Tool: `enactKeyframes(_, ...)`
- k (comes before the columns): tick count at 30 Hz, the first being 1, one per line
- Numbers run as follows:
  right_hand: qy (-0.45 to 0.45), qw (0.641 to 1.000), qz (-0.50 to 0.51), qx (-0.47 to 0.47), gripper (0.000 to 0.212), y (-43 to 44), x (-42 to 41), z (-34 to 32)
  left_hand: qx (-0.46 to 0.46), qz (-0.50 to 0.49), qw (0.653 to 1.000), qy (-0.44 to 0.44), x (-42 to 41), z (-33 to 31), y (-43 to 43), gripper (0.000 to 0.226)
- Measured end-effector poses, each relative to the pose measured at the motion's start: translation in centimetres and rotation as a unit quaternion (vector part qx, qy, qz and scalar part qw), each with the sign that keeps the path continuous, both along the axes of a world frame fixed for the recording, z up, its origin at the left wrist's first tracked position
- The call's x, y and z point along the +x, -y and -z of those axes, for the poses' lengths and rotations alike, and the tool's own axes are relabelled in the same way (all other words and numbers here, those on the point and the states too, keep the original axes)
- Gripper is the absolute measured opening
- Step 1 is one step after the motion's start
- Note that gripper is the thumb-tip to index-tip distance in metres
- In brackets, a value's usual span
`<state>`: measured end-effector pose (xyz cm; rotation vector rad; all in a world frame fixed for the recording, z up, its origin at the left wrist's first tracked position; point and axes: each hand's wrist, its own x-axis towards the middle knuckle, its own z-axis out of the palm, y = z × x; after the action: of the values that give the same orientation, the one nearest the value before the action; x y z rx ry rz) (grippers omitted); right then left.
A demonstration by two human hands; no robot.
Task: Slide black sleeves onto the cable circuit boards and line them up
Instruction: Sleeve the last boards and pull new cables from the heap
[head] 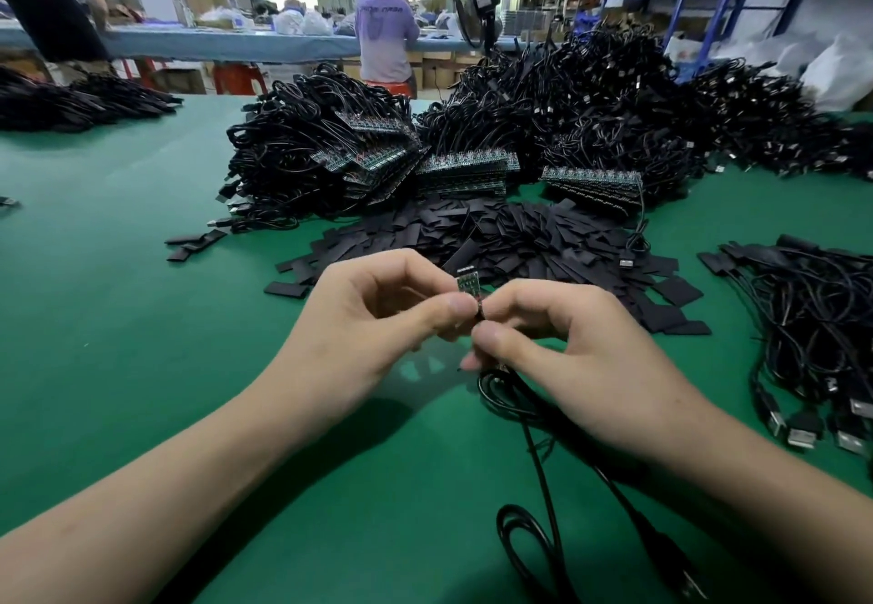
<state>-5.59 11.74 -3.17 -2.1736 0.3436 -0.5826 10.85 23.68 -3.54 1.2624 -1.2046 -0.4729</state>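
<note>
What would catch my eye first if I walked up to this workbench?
Right at the centre, the left hand and right hand pinch a small circuit board together above the green table. Just behind lies a flat pile of black sleeves, and beyond it rise tangled heaps of black cables.

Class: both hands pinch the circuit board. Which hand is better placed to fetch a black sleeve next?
Probably the left hand: the right hand pinches the circuit board at its cable end, steadying it, and the sleeve pile lies just ahead.
</note>
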Motion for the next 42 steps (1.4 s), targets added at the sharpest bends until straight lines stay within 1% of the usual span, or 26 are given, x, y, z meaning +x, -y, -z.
enactKeyframes(1,0.000,1.000,0.002,0.008,0.009,0.1,0.0,0.0,0.009,-0.020,0.999,0.033,0.4,0.0,-0.1,0.015)
enactKeyframes(3,0.005,1.000,0.017,0.009,0.014,0.5,-0.2,0.1,0.044,-0.109,0.985,0.123,1.6,0.3,-0.2,0.025)
enactKeyframes(4,0.008,1.000,0.027,0.004,0.015,0.8,-0.3,0.1,0.068,-0.167,0.967,0.182,2.3,0.5,-0.2,0.024)
enactKeyframes(6,-0.001,0.998,0.051,-0.021,0.017,1.2,-0.5,0.3,0.127,-0.260,0.910,0.297,3.6,0.8,-0.2,0.013)
enactKeyframes(7,-0.011,0.997,0.061,-0.040,0.018,1.4,-0.6,0.3,0.156,-0.284,0.886,0.333,4.0,1.0,-0.3,0.013)
enactKeyframes(8,-0.022,0.996,0.069,-0.058,0.020,1.4,-0.7,0.3,0.181,-0.297,0.870,0.349,4.3,1.1,-0.3,0.020)
enactKeyframes(10,-0.037,0.993,0.075,-0.078,0.024,1.4,-0.8,0.3,0.210,-0.300,0.863,0.348,4.8,1.3,-0.3,0.038)
enactKeyframes(12,-0.046,0.993,0.070,-0.086,0.025,1.2,-0.9,0.3,0.219,-0.300,0.861,0.347,4.8,1.1,-0.4,0.046)
enactKeyframes(15,-0.049,0.993,0.060,-0.086,0.027,1.1,-0.9,0.2,0.225,-0.307,0.854,0.354,4.8,0.9,-0.5,0.045)
enactKeyframes(20,-0.043,0.995,0.045,-0.082,0.031,0.7,-0.9,0.2,0.230,-0.305,0.866,0.322,4.8,0.8,-0.4,0.041)
enactKeyframes(25,-0.020,0.996,0.054,-0.071,0.036,0.7,-0.8,0.3,0.199,-0.314,0.851,0.372,4.4,0.5,-0.3,0.045)
enactKeyframes(28,-0.019,0.996,0.058,-0.071,0.035,0.9,-0.8,0.5,0.195,-0.294,0.853,0.384,4.3,0.7,-0.2,0.036)
enactKeyframes(29,-0.019,0.996,0.057,-0.073,0.034,0.9,-0.8,0.6,0.196,-0.298,0.850,0.389,4.4,0.8,-0.3,0.032)
enactKeyframes(31,-0.018,0.995,0.059,-0.076,0.034,1.0,-0.8,0.7,0.211,-0.322,0.824,0.416,4.5,1.0,-0.4,0.024)
enactKeyframes(33,-0.017,0.995,0.060,-0.080,0.034,1.0,-0.7,0.7,0.237,-0.334,0.798,0.442,4.5,1.1,-0.6,0.025)
enactKeyframes(34,-0.018,0.995,0.060,-0.082,0.035,1.0,-0.7,0.8,0.246,-0.333,0.795,0.444,4.6,1.1,-0.6,0.027)
enactKeyframes(39,-0.017,0.995,0.055,-0.086,0.040,0.9,-0.7,0.9,0.257,-0.320,0.813,0.412,4.8,1.1,-0.5,0.025)
enactKeyframes(42,-0.020,0.996,0.048,-0.077,0.039,0.9,-0.7,0.8,0.230,-0.323,0.833,0.386,4.6,0.9,-0.6,0.022)
